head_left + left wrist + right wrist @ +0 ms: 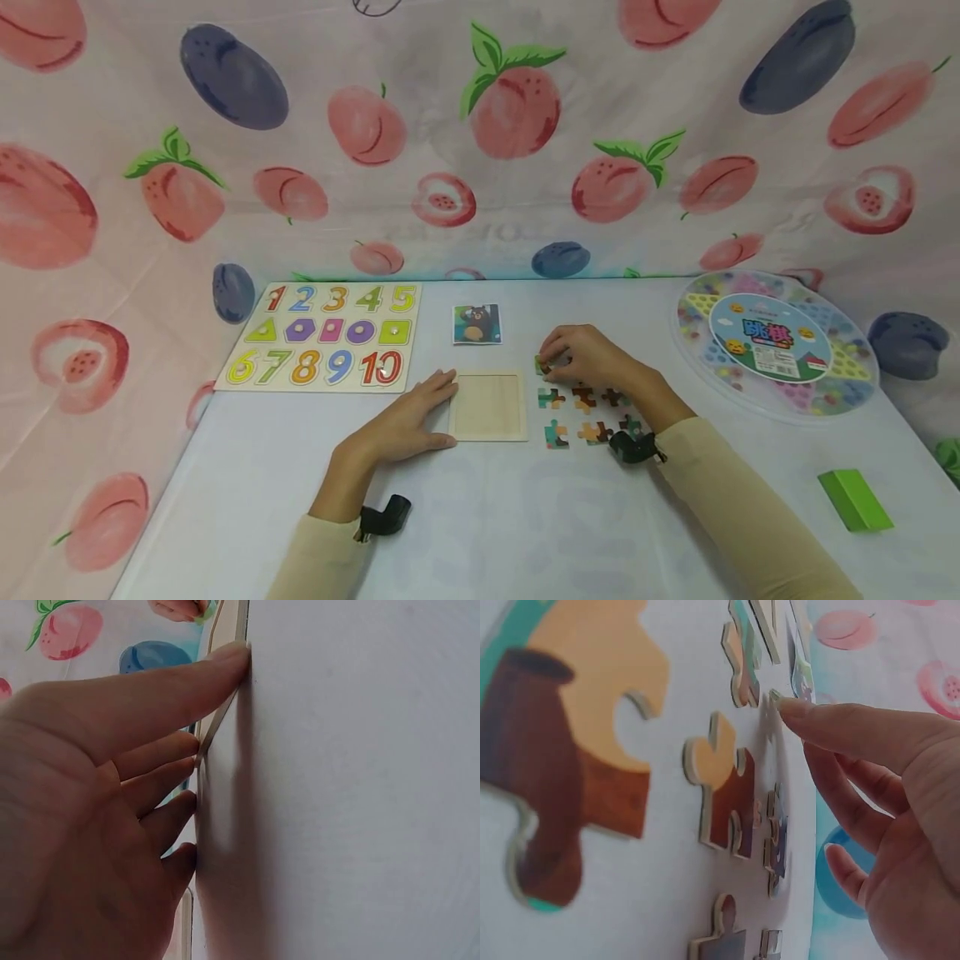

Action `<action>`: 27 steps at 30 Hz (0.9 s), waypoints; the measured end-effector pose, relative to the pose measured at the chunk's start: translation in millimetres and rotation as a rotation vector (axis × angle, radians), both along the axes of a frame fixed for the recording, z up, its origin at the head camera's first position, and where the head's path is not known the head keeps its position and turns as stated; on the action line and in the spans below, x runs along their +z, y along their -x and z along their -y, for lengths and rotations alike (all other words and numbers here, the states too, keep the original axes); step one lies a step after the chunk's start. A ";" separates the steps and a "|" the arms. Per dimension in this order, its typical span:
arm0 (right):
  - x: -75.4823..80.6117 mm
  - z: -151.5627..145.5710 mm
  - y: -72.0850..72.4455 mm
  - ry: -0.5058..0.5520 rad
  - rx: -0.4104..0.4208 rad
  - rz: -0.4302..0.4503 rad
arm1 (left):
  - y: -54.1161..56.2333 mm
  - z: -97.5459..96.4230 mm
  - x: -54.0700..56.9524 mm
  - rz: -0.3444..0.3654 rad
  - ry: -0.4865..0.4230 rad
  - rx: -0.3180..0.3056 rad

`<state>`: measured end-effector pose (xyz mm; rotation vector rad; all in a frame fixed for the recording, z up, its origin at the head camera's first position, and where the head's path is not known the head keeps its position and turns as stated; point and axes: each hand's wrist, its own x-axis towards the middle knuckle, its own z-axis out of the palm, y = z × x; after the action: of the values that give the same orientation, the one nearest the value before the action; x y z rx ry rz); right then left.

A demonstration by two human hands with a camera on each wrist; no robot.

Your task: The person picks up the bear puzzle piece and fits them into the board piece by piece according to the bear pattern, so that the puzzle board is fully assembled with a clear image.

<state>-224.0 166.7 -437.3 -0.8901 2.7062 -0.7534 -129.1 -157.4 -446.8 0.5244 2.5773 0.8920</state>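
My left hand (405, 421) rests at the left side of a square wooden puzzle tray (522, 408) with a raised rim; its fingers are fairly straight. In the left wrist view the thumb (180, 686) touches the tray's edge. My right hand (588, 357) pinches a small jigsaw piece (541, 365) just right of the tray's far corner, mostly covered by the fingers. Several more pieces lie in rows below that hand, among them a teal and orange one (556, 434). In the right wrist view a brown and orange piece (724, 787) lies near the fingertips.
A bear picture card (477, 323) lies behind the tray. At the back left is a number and shape board (322, 337). A round Chinese checkers box (776, 342) stands at the back right, with a green block (855, 500) nearer the front. Fruit-patterned cloth (442, 125) hangs behind.
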 end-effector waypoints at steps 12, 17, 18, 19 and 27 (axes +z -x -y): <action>4.8 19.2 -1.6 0.220 0.057 0.008 | 2.2 -1.9 4.8 0.001 0.015 -0.008; 5.1 36.9 -3.2 0.249 0.055 0.032 | 2.5 -2.3 5.7 0.004 0.025 -0.003; 5.1 40.8 -3.9 0.246 0.049 0.040 | 2.5 -2.3 5.6 0.007 0.026 -0.002; 4.8 44.6 -4.6 0.244 0.042 0.051 | 2.5 -2.3 5.5 0.010 0.027 -0.001; -2.2 68.3 -8.4 0.204 0.030 0.125 | 3.2 -1.2 4.5 -0.001 0.041 -0.003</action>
<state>-215.7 98.4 -439.5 -0.8914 2.5353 -1.0558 -132.3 -156.2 -442.4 0.5166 2.5897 0.8360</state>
